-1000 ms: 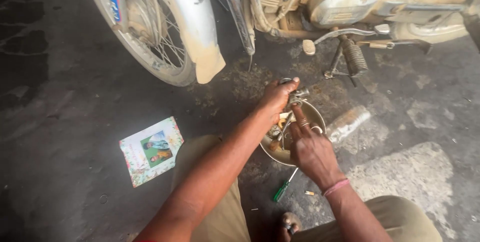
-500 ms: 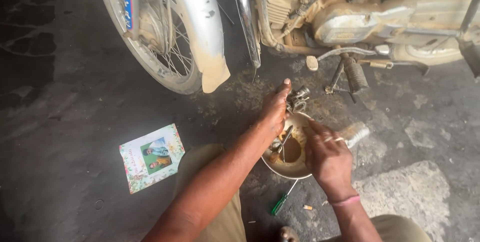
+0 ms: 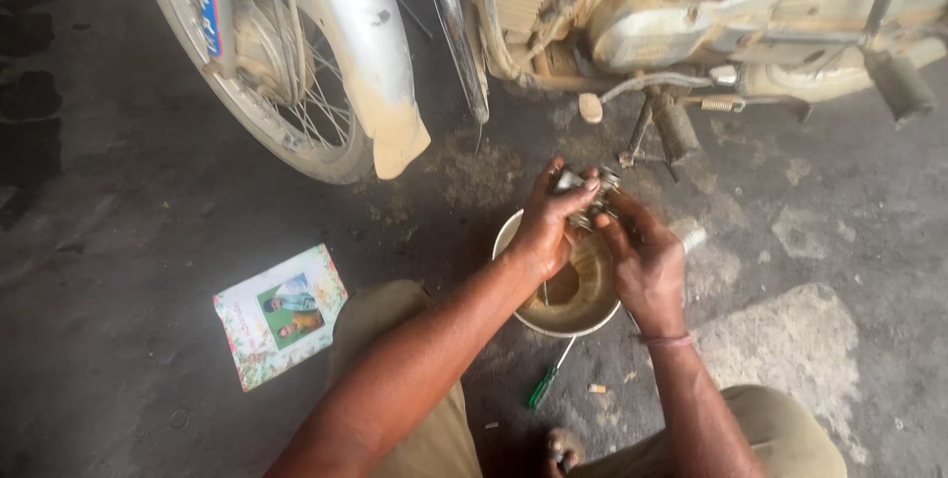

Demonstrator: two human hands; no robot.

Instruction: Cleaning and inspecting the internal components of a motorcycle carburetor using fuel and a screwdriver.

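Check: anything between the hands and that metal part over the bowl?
Nothing visible. The left hand and the right hand both already hold the small metal part, directly above the bowl of brown liquid.

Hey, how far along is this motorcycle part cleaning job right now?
Done: a small metal engine part is off the motorcycle and out over the bowl of brownish liquid. In hand: the left hand and right hand both grip it above the bowl. Left, probably: finishing the part and refitting it; the green-handled screwdriver lies unused on the floor.
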